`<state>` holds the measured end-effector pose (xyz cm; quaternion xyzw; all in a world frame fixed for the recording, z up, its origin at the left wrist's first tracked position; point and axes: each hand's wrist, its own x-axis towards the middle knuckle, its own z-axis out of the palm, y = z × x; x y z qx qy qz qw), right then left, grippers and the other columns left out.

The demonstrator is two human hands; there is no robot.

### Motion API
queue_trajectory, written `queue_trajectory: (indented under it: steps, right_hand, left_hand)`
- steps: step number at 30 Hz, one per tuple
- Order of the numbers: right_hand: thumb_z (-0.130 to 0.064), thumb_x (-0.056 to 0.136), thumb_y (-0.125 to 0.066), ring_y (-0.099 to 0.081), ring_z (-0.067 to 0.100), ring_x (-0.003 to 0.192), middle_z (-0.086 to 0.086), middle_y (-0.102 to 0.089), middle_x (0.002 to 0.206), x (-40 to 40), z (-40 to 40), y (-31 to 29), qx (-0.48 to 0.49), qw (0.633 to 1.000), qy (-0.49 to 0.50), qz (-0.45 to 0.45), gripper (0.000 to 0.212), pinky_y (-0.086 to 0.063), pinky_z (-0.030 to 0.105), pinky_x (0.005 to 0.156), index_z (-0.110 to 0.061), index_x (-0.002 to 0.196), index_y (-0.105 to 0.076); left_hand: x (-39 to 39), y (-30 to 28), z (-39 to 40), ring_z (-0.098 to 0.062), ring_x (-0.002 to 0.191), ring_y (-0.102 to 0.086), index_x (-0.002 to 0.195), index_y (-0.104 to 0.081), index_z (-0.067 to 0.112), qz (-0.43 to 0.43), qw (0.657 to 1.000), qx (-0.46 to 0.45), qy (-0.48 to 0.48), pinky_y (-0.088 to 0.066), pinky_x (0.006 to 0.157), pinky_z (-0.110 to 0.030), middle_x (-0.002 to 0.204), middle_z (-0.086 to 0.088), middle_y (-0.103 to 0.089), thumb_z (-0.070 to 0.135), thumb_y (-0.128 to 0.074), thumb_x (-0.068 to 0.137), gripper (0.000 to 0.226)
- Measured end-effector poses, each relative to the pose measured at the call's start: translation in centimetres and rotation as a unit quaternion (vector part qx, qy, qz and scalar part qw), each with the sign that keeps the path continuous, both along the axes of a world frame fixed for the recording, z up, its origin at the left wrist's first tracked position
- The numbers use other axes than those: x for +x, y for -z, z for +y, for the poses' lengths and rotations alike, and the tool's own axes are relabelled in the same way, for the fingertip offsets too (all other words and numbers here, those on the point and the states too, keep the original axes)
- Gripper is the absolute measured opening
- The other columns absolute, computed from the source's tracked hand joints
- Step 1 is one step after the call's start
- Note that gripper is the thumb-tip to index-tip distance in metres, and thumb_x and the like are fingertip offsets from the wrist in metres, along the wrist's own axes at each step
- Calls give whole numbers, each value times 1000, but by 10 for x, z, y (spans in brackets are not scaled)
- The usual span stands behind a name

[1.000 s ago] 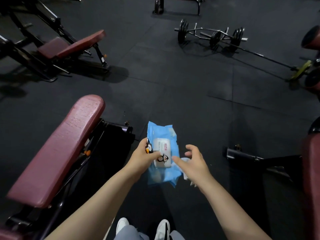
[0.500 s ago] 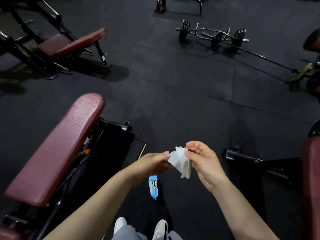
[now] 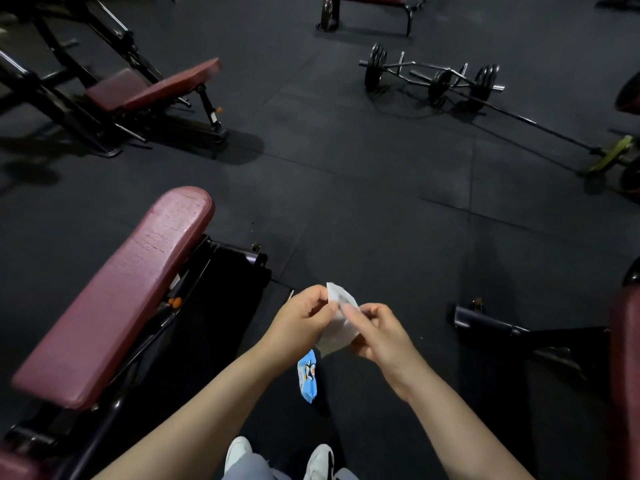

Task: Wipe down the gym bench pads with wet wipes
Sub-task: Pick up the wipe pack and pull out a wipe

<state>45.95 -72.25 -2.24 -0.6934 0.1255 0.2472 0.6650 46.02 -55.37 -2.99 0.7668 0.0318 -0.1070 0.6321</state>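
My left hand (image 3: 301, 317) and right hand (image 3: 375, 332) meet in front of me, each pinching the white wet wipe (image 3: 337, 327) between thumb and fingertips; the wipe hangs partly folded between them, held above the floor. Directly below the hands, at 6 o'clock, the blue wipes pack (image 3: 308, 375) lies on the black rubber floor (image 3: 346, 202), just ahead of my white shoes (image 3: 239, 450). At 9 o'clock from the hands stands the nearest bench pad (image 3: 124, 292), maroon, inclined, its surface cracked near the upper end. A second maroon bench (image 3: 156, 86) sits at 11 o'clock, well apart. At 1 o'clock, far off, a loaded barbell (image 3: 429, 77) lies on the floor. A further maroon pad (image 3: 623, 358) edges in at 3 o'clock.
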Motion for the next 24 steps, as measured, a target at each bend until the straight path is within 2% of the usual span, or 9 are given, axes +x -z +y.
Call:
queue_trajectory:
  steps: [2,6,10,13,16,18,21,22,24]
  right_hand:
    - [-45,80,-73,-72,19,88,5,-72,95,0,3,0,-22,1000,10,-2,39,-59,43,82,-15,101,-63]
    - [-21,87,-65,-69,24,87,6,-71,85,1,5,2,-41,997,48,-43,10,-60,41,79,-15,81,-71]
    - [-12,90,-55,-69,27,84,10,-71,84,2,2,4,-63,994,71,-61,19,-60,45,76,-13,78,-71]
    - [-7,93,-51,-72,26,89,9,-74,91,2,-3,2,18,995,94,-24,25,-61,41,76,-14,85,-74]
    - [0,95,-46,-72,29,91,14,-74,99,2,-4,0,125,986,105,33,28,-60,40,73,-10,98,-72]
    - [1,96,-46,-72,29,90,15,-74,100,2,-3,1,150,979,128,56,22,-59,39,69,-7,107,-63]
    - [-1,95,-53,-71,29,85,17,-69,97,1,-4,5,151,973,163,56,19,-59,42,71,-8,112,-52]
    - [0,93,-54,-68,28,85,16,-66,95,1,-6,5,142,976,159,43,21,-59,42,73,-9,112,-51]
    - [3,90,-56,-66,25,89,14,-64,97,0,-8,7,75,990,123,-3,23,-59,41,77,-13,107,-55]
  left_hand:
    - [-1,-3,0,-27,87,-67,91,-67,29,-11,999,39,9,-55,78,-49,89,-1,-71,47,-53,82,25]
    - [-3,-5,1,-28,82,-64,89,-63,25,-30,994,100,10,-53,74,-51,84,-3,-68,40,-52,87,19]
    - [-3,-1,8,-21,74,-58,86,-57,21,-33,990,135,-32,-49,69,-46,80,-5,-62,35,-51,94,17]
    - [-2,1,13,-13,69,-53,85,-54,22,-27,988,144,-55,-47,66,-42,77,-2,-59,33,-47,98,18]
    - [-1,3,14,-10,74,-55,90,-55,24,2,991,108,-80,-49,69,-36,81,0,-61,34,-47,98,15]
    - [-1,4,12,-16,89,-65,104,-58,28,49,992,32,-108,-57,82,-40,95,2,-66,36,-51,96,13]
    - [-1,5,13,-22,105,-66,131,-46,29,109,985,-58,-120,-53,97,-45,110,-4,-66,35,-64,85,50]
    - [-1,5,13,-23,105,-66,134,-43,30,111,985,-72,-110,-53,97,-43,110,-6,-66,32,-67,80,60]
    - [-2,3,15,-21,101,-66,130,-49,28,98,990,-52,-82,-54,91,-37,108,-8,-67,25,-68,71,62]
